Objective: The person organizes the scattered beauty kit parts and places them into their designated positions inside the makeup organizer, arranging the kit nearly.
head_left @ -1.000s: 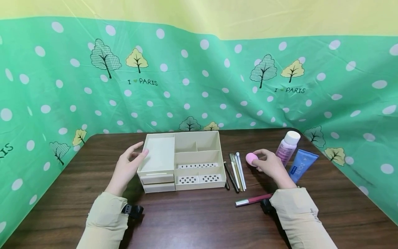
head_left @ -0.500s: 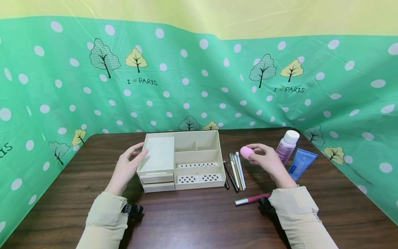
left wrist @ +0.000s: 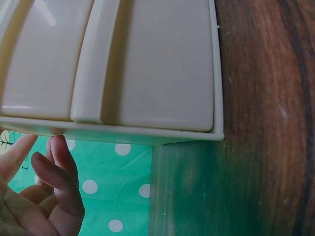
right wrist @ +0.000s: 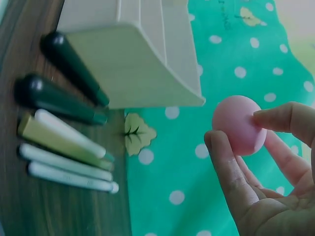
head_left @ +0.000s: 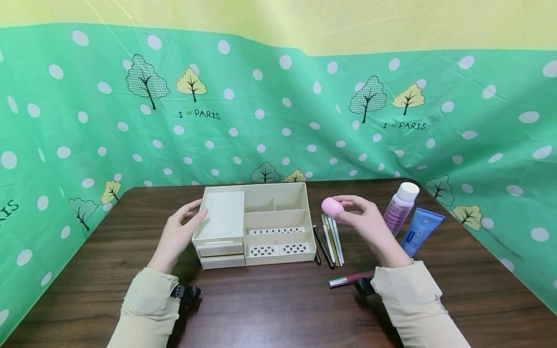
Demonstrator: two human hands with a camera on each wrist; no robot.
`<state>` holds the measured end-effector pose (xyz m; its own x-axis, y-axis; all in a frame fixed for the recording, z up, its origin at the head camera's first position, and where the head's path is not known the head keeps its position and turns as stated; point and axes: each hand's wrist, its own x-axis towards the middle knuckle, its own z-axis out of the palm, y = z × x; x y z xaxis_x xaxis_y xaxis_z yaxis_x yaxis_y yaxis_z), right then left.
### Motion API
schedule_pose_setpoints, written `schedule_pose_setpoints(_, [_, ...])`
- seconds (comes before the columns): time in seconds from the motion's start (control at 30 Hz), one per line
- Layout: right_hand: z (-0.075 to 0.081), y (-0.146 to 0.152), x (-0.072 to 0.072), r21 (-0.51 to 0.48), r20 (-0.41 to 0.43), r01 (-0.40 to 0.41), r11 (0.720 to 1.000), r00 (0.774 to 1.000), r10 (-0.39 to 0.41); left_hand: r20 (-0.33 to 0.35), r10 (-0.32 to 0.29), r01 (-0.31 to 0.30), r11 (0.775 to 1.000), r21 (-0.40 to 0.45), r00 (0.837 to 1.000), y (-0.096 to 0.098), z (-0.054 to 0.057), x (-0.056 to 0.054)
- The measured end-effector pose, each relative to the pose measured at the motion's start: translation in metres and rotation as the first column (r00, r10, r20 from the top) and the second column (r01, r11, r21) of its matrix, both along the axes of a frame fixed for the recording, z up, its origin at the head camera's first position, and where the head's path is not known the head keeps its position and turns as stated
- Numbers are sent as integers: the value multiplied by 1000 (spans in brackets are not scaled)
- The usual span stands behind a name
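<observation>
Between thumb and fingers, my right hand (head_left: 370, 224) pinches a pink makeup sponge (head_left: 332, 207), held up above the far ends of several slim pens or brushes (head_left: 334, 241). In the right wrist view the sponge (right wrist: 239, 125) shows round and smooth, apart from everything but the fingers. My left hand (head_left: 176, 234) touches the left side of a cream desktop organizer (head_left: 224, 212), its fingers loosely bent and not wrapped round it. The left wrist view shows those fingertips (left wrist: 59, 142) against the organizer's side wall. The organizer has two drawers at left and open compartments at right.
Two dark pens (head_left: 324, 247) lie close to the organizer's right side. A pink tube with a silver cap (head_left: 348, 280) lies nearer the front. A purple bottle with a white cap (head_left: 399, 208) and a blue squeeze tube (head_left: 421, 232) stand behind the right forearm.
My right hand has lifted the pink sponge and carried it left toward the organizer, over the slim pens or brushes. My left hand stays at the organizer's side.
</observation>
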<state>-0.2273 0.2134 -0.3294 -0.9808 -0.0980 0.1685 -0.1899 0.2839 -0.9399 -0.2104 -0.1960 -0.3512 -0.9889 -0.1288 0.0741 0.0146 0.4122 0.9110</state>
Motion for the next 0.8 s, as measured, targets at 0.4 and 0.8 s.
schedule_pose_setpoints(0.4, [8, -21, 12, 52, -21, -35, 998, 999, 36, -10, 10, -10, 1000, -19, 1000, 0, -1, 0])
schedule_pose_setpoints(0.8, [10, -37, 21, 44, -76, -127, 991, 989, 130, -6, 14, -14, 1000, -12, 1000, 0, -1, 0])
